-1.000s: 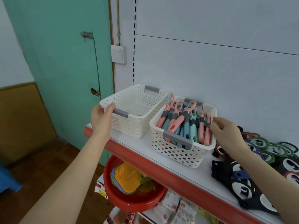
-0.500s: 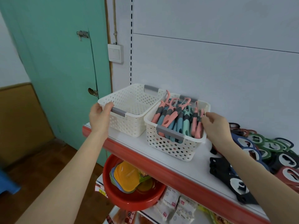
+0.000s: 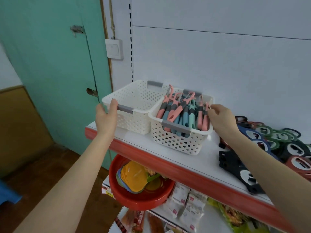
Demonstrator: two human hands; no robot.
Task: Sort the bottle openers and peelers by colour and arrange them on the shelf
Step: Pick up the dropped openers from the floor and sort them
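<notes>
Two white perforated baskets stand side by side at the left end of the shelf (image 3: 204,159). The left basket (image 3: 133,122) holds nothing. The right basket (image 3: 176,142) is full of pink, blue and teal peelers (image 3: 178,113). My left hand (image 3: 106,119) touches the empty basket's front left rim beside its grey handle, fingers loose. My right hand (image 3: 220,119) curls its fingers at the full basket's right rim, next to the pink peelers. Bottle openers (image 3: 286,146) in green, blue, red and black lie piled on the shelf to the right.
The shelf has a red front edge (image 3: 151,153) and a white back panel. Below it hangs a red basin (image 3: 139,198) with coloured discs, over packaged goods (image 3: 185,203). A teal door (image 3: 50,64) and a wall switch (image 3: 114,48) are at the left.
The full basket has slid left and now sits against the empty one. My left hand has loosened from gripping the rim to touching it. My right hand stays at the right rim.
</notes>
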